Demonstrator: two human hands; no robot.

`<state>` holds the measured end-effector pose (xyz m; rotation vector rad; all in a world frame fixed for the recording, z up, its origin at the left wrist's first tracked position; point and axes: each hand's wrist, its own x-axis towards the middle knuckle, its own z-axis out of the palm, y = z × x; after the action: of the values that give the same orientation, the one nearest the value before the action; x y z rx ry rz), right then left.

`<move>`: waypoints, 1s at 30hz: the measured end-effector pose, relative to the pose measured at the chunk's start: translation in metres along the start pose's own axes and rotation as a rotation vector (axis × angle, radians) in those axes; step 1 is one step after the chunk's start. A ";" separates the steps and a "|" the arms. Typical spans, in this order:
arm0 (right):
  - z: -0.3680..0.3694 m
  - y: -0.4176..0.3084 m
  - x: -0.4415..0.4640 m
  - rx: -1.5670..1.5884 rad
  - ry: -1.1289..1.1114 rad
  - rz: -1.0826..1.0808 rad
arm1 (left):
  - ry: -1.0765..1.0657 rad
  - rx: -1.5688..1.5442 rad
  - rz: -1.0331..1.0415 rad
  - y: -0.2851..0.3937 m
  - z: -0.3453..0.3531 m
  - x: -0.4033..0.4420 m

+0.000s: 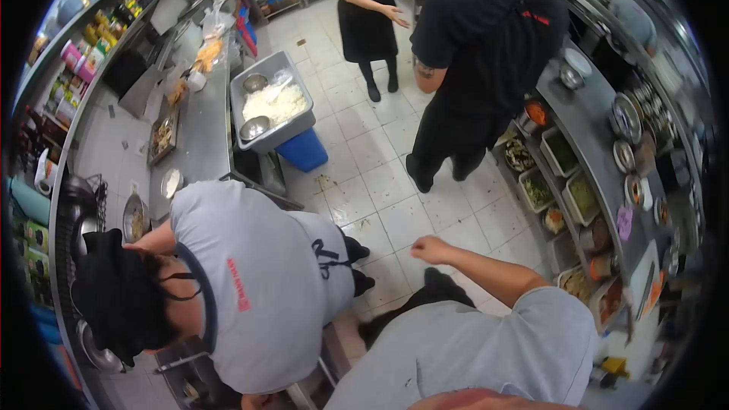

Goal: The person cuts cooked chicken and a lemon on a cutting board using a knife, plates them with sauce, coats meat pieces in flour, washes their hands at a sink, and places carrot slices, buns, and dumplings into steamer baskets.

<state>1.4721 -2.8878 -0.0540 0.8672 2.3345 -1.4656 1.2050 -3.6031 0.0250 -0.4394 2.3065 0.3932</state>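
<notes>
My right hand (430, 249) hangs in front of my body above the tiled floor (383, 212). Its fingers are loosely curled together, with nothing visible in them, and it touches nothing. My left hand is out of the frame. To my left a person in a grey shirt and black cap (258, 281) bends over the left-hand cooking side. Ahead stands a person in black clothes (486, 53), back turned to me. Farther off is a person in a black apron (367, 19), arms held out.
A grey tub (296, 123) of white food with metal bowls stands by the left counter (205, 121), above a blue bin (304, 150). Along the right run a steel counter (600, 137) and food containers (538, 190). Dark scraps dot the floor.
</notes>
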 end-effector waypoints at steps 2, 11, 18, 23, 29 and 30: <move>-0.044 0.036 0.016 0.036 0.083 0.050 | -0.079 -0.041 -0.008 0.024 0.065 -0.024; -0.190 0.170 0.163 -0.579 0.050 0.339 | -0.359 -0.127 0.237 0.298 0.290 0.034; -0.296 0.185 0.124 -0.628 0.225 0.546 | -0.322 -0.297 0.593 0.610 0.263 0.111; -0.357 0.304 0.113 -0.964 -0.310 0.986 | -0.310 -0.441 0.639 0.743 0.234 0.119; -0.384 0.298 0.111 -0.799 -0.260 0.941 | -0.388 -0.184 0.456 0.749 0.288 0.161; -0.386 0.293 0.116 -0.769 -0.232 0.934 | -0.422 -0.113 0.403 0.740 0.297 0.166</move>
<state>1.5952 -2.4141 -0.1475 1.1858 1.6600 -0.2382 0.9653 -2.8537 -0.1857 0.0628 1.9529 0.7390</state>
